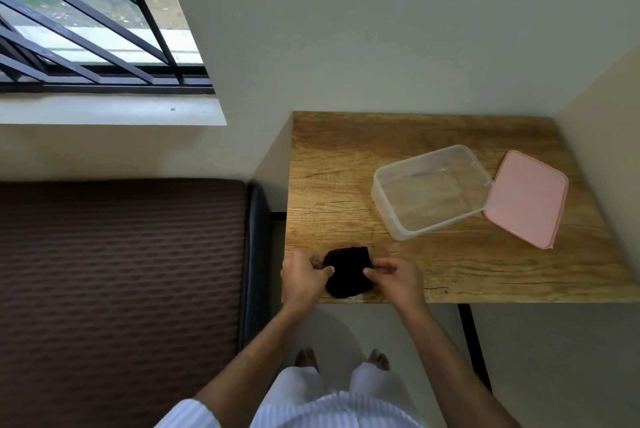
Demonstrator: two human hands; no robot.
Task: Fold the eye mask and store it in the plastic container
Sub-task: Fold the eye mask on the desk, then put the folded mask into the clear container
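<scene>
Pinching the mask [349,272] from both sides, left hand [303,277] and right hand [394,277] press it, already compact, at the desk's [450,265] near edge. Folding is judged nearly done. Next: mask to be carried to the open container [431,190], lid [526,197] touching its right side.

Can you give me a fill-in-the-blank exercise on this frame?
1. Both hands, left and right, pinch the black ____.
2. The container holds ____.
3. The pink lid lies to the container's ____.
4. Everything sits on a ____ table.

Missing words: mask; nothing; right; wooden
</scene>
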